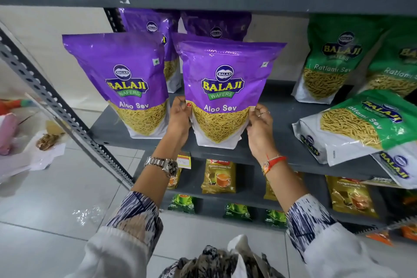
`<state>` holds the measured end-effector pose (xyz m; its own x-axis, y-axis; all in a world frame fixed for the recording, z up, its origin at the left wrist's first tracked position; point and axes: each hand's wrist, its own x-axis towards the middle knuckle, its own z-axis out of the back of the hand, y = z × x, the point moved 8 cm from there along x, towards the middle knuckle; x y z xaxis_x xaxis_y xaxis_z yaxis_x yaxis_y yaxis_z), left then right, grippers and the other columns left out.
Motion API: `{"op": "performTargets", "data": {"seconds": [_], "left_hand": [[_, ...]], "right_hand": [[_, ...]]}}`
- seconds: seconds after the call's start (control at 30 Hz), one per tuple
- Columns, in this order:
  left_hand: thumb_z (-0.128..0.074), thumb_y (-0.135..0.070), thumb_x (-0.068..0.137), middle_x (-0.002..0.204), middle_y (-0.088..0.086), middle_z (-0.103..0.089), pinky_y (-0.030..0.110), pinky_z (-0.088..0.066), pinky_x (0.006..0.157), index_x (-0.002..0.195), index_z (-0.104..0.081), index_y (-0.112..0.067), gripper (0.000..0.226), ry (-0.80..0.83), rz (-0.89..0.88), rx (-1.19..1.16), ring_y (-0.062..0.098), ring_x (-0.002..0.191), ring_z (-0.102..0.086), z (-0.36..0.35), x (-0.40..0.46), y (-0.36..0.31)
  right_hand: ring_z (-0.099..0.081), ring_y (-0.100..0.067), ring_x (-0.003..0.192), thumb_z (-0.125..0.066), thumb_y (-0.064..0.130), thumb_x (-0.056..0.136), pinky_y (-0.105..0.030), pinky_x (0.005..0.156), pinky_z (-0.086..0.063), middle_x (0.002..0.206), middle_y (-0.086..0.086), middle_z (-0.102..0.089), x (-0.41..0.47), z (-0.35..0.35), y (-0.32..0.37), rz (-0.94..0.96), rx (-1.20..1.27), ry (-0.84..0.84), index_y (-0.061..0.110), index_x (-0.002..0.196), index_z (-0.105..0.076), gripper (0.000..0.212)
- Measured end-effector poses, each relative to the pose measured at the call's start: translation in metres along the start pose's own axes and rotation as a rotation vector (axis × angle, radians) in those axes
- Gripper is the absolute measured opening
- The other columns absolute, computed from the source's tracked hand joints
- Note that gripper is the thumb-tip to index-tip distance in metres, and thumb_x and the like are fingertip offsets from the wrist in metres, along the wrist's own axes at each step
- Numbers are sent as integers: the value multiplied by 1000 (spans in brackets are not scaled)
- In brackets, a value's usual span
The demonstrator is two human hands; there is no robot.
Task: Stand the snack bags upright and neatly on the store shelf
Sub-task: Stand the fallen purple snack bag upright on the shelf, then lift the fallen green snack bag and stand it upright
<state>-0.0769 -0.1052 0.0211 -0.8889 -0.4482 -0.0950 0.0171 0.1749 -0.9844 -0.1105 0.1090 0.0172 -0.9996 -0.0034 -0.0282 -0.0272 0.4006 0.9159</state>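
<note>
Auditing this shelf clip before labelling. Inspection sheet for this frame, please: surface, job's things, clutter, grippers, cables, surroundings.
Surface: grey metal store shelf, bare patches between bags.
Job's things: two front purple Aloo Sev bags upright, the left purple bag free-standing, the centre purple bag held; more purple bags behind; green Ratlami Sev bag leaning at the back; green toppled bag lying at the right edge.
Clutter: nothing seen on the shelf.
Grippers: left hand and right hand grip the centre bag's sides with their fingers.
Cables: nothing seen.
Surroundings: yellow tea packets below; white tiled floor.
</note>
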Motion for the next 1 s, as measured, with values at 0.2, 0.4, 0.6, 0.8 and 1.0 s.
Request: {"op": "performTargets", "data": {"seconds": [0.2, 0.4, 0.6, 0.8, 1.0], "left_hand": [[-34, -2, 94, 87, -1, -60, 25, -41, 65, 87, -44, -20, 22, -27, -18, -87, 11, 75, -55, 5, 20, 9], [-37, -5, 94, 135, 19, -48, 32, -41, 96, 130, -37, -5, 36, -161, -116, -90, 22, 115, -51, 7, 3, 18], [-43, -16, 93, 135, 16, -33, 44, -37, 105, 135, -32, -5, 45, -467, -361, 111, 22, 125, -36, -12, -75, 39], [-37, -17, 94, 112, -3, -45, 12, -36, 96, 120, -39, -25, 27, 9, -299, 43, -2, 106, -47, -133, -122, 55], [-39, -30, 92, 121, 12, -54, 8, -23, 104, 120, -53, -14, 36, 265, -305, 333, 10, 115, -41, -253, -80, 44]], "right_hand": [[-68, -1, 80, -42, 18, 97, -17, 68, -53, 95, 2, -65, 7, -12, -18, -14, 3, 5, 22, 95, -54, 13], [-64, -6, 98, -46, 21, 95, -24, 83, -53, 106, 4, -65, 3, -9, -20, 34, -70, 36, 23, 105, -53, 12], [-62, -4, 100, -55, 18, 86, -38, 100, -47, 105, 2, -65, -24, 53, 3, 199, -132, -254, 27, 101, -55, 18], [-61, -18, 86, -56, 6, 86, -37, 82, -55, 89, -6, -63, -46, 151, 60, 286, -131, -596, 19, 94, -55, 15], [-49, -11, 66, -56, 12, 89, -28, 58, -48, 75, 2, -48, -58, 238, 77, 125, -67, -840, 27, 83, -43, 21]]}}
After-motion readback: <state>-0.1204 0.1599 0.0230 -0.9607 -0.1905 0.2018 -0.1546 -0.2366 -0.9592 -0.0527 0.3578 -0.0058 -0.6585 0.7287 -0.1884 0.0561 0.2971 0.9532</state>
